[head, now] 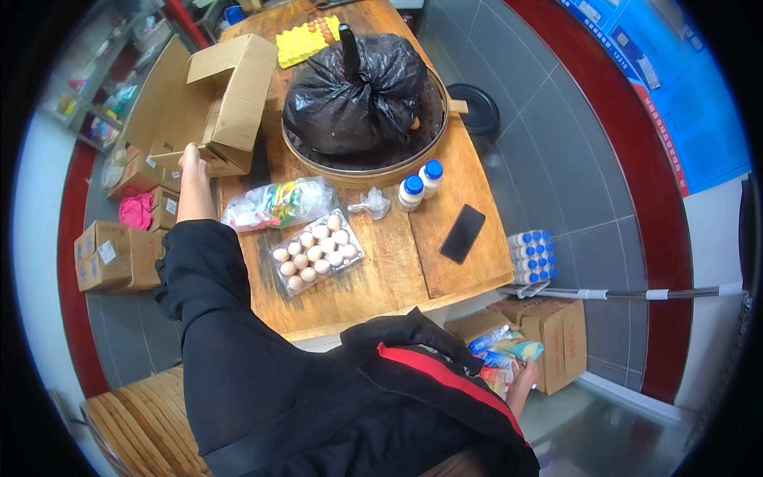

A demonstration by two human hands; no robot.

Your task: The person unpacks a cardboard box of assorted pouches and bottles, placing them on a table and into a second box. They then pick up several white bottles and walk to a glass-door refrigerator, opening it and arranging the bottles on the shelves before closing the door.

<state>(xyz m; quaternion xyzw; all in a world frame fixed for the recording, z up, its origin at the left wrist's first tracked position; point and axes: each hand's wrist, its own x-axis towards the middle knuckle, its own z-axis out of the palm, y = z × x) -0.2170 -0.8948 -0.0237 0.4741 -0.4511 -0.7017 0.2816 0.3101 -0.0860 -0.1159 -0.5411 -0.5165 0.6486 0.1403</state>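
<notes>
My left hand (194, 161) grips the near lower edge of an opened cardboard box (238, 116) at the table's left side; the box is tilted, flaps spread. Low on the right, my right hand (523, 375) holds a teal plastic packet (524, 349), with blue and red packets (496, 360) crowded against it. Those packets lie at a cardboard carton (553, 343) on the floor; how many the hand grips is hidden. In front of my body, a clear plastic carton of eggs (315, 254) rests on the wooden table (381, 280), beside a clear bag of colourful packets (283, 203).
A knotted black plastic bag (357, 101) sits in a round bamboo steamer (363, 177). Nearby are two white bottles with blue caps (420, 185), a phone (462, 234) and a yellow egg tray (307, 39). Cartons (113, 256) stand left, a slatted wooden seat (143, 423) lower left.
</notes>
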